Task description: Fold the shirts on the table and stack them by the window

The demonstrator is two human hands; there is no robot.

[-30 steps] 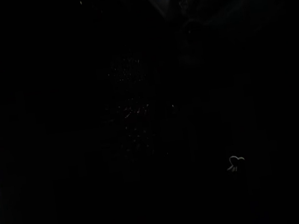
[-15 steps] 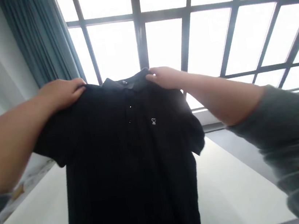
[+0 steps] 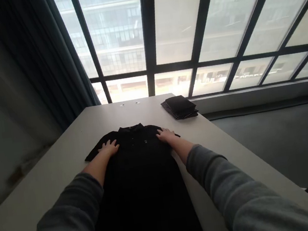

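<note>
A black polo shirt [image 3: 142, 177] lies spread face up, its collar toward the window and its lower part running out of view at the bottom. Near the shirt's left sleeve side, my left hand [image 3: 109, 148] rests flat on the cloth with fingers spread. My right hand [image 3: 165, 134] lies on the opposite shoulder, fingers stretched out too. Neither hand grips the fabric. Buttons and a small pale chest emblem show between the hands.
The shirt is on a white table [image 3: 70, 149]. At its far right corner sits a stack of folded clothes [image 3: 179, 106], black on top with striped cloth beneath. A dark curtain [image 3: 41, 62] hangs at left, beside a large window [image 3: 175, 21].
The polo shirt was held up by its shoulders before the window; now it lies on the table. Both hands have come down, let go and flattened on it. The view has tilted down.
</note>
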